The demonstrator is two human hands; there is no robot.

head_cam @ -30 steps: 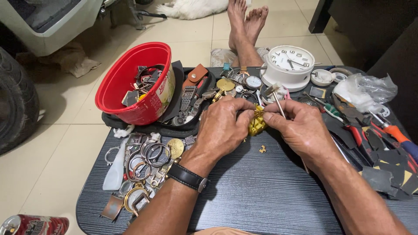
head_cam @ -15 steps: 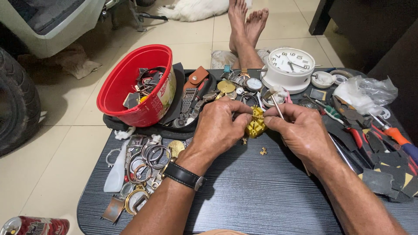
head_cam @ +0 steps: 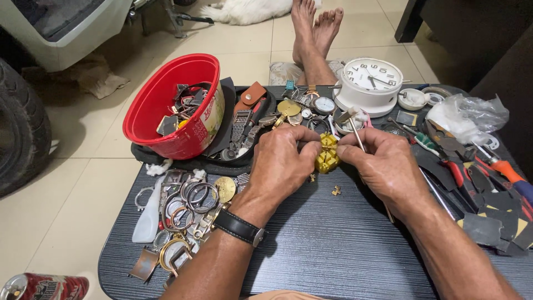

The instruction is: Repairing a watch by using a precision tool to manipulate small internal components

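Note:
My left hand (head_cam: 282, 161) and my right hand (head_cam: 384, 161) meet over the dark table (head_cam: 333, 250), both pinching a small gold metal watch band (head_cam: 326, 154) bunched between the fingertips. My right hand also holds a thin metal tool (head_cam: 355, 133) that sticks up past the fingers. A tiny gold link (head_cam: 336, 191) lies loose on the table just below the band. A black watch (head_cam: 240, 228) is on my left wrist.
A red plastic tub (head_cam: 166, 119) of watch parts sits at the back left on a black tray (head_cam: 183, 164). Metal rings and cases (head_cam: 186, 200) lie at left, a white clock (head_cam: 371, 83) behind, pliers and screwdrivers (head_cam: 472, 166) at right. Someone's bare feet (head_cam: 316, 28) rest beyond the table.
Both hands have shifted slightly on the gold band, which now sits a little higher between the fingertips. Nothing else has moved.

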